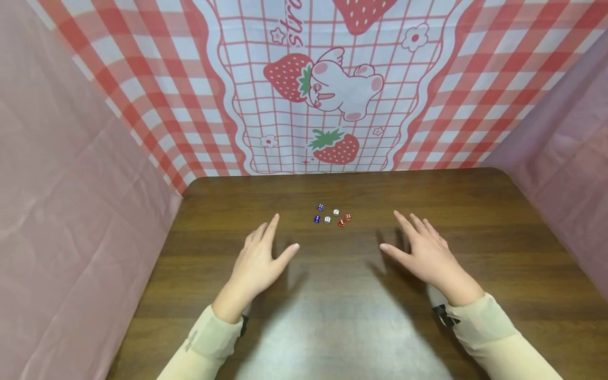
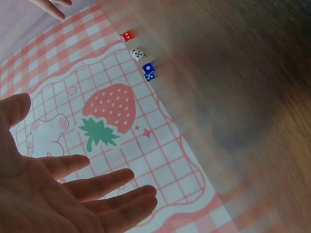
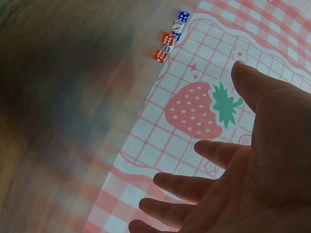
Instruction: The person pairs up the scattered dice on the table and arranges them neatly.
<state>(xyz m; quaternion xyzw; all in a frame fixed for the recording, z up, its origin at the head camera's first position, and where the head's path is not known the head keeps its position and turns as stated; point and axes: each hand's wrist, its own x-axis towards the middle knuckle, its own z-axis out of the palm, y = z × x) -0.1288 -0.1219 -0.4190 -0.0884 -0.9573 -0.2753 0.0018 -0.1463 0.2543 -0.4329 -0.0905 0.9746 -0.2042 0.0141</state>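
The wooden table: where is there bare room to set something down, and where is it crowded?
The table looks bare between the left hand and right hand, on the near side of the six dice; also right of the right hand, and between the dice and strawberry cloth. Only the dice cluster is crowded.

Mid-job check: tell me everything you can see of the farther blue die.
The farther blue die is a small, plastic-looking cube, deep blue with white pips too tiny to count surely. It sits flat on the brown table, at the back of the group, with a gap between it and the nearer blue die. Only the table touches it; the left hand and right hand are apart from it.
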